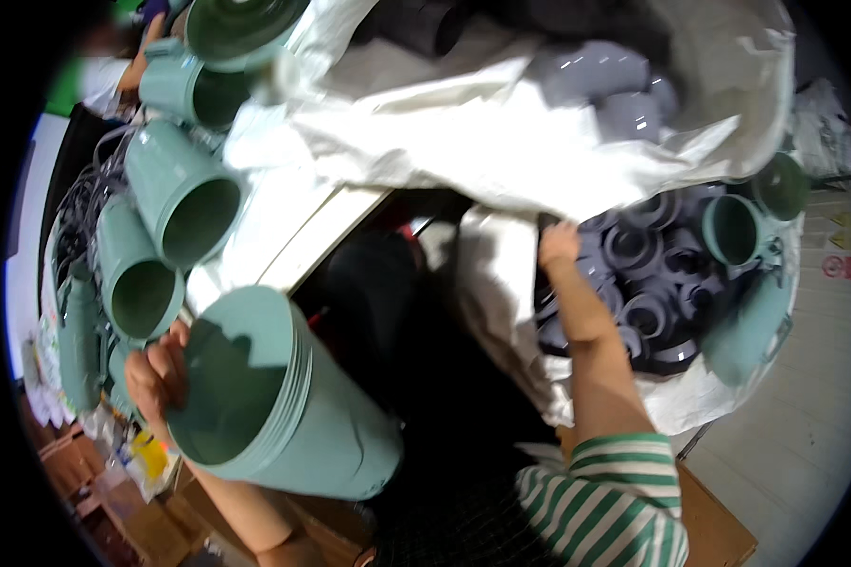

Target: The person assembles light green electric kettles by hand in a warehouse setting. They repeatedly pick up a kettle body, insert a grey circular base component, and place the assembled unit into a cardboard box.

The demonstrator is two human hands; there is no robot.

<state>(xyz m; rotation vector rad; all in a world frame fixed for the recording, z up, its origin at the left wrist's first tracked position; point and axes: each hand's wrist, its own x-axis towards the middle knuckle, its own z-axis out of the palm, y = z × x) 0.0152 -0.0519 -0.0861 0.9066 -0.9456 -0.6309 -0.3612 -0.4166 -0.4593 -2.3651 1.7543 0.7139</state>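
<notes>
Left of the held green container, pale-green vessels (pixel 182 184) lie on their sides with open mouths, the nearest so close that the left hand (pixel 156 373) has little room to swing outward. That hand has its fingers curled over the container's rim at its left edge, so the left grip is clamped there, on one side of the mouth only. The green container (pixel 295 402) itself hangs tilted, mouth toward the upper left and base toward the lower right; close ridges circle its rim, perhaps several pieces nested together. With such a one-sided hold, it would be wise to keep the fingers well over the lip and the base steady, so that nothing nested slides out. Beyond the container, to its upper right, a big white sack (pixel 416 146) spreads its folds. Farther right of the container, the right hand (pixel 560 244) reaches to the near-left edge of another white sack (pixel 496 274); its fingertips are hidden, so whether that grip is apart or pinching cloth or a part I cannot tell. A careful, slow reach seems best there, since grey ring-mouthed parts (pixel 645 307) crowd right beside it, with more green vessels (pixel 749 331) at that sack's far right.
</notes>
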